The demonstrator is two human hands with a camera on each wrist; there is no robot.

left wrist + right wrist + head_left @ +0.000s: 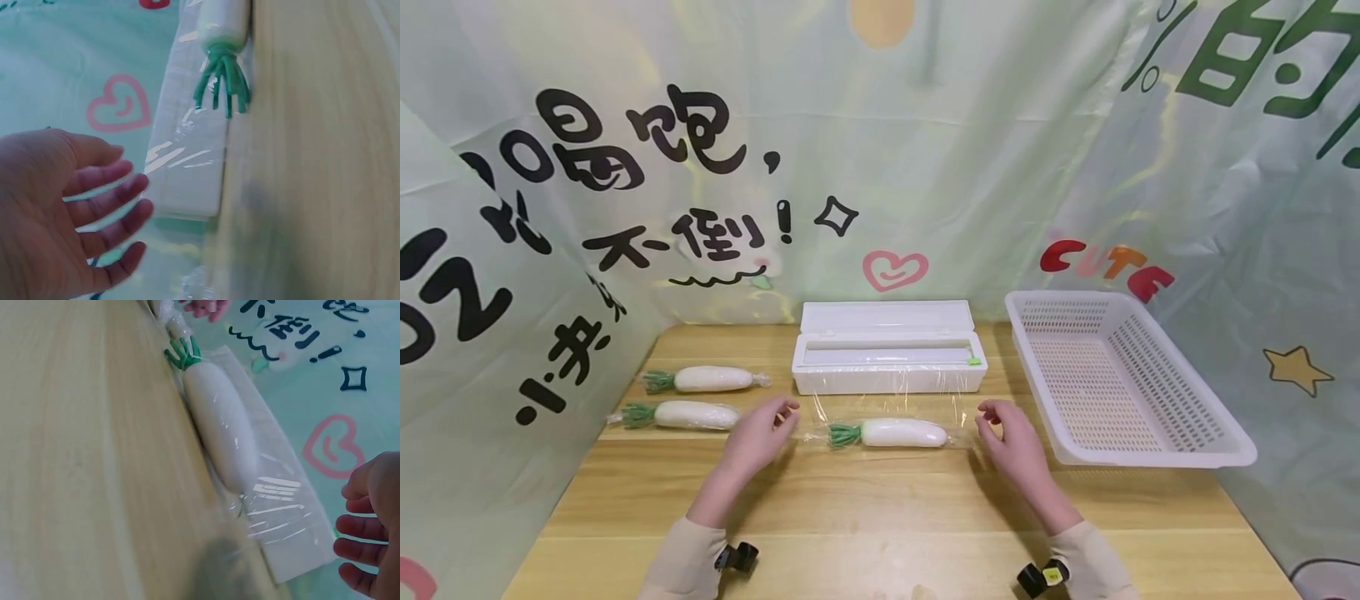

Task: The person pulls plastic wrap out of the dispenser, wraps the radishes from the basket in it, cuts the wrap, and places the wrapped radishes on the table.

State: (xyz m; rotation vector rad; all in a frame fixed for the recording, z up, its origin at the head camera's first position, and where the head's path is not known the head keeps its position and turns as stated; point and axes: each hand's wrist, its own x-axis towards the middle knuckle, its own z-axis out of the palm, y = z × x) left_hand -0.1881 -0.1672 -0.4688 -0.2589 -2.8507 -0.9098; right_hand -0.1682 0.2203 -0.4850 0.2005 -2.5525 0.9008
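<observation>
A white radish [904,432] with green stems lies crosswise in front of a white cling film dispenser [889,379]. Clear cling film [887,406] stretches from the dispenser down over the radish, its glints also showing in both wrist views. Just beyond the stem end is my left hand [763,433], its fingers loosely bent and spread with nothing between them. On the other side, past the radish's tip, my right hand [1011,437] hangs with relaxed fingers, holding nothing. In the left wrist view the green stems [224,81] point toward the left hand.
Two film-wrapped radishes [711,379] lie at the left of the wooden table [880,533], the nearer one partly behind my left hand. A white perforated basket [1150,450] stands at the right. The dispenser's lid [886,317] is raised at the back, before a printed cloth.
</observation>
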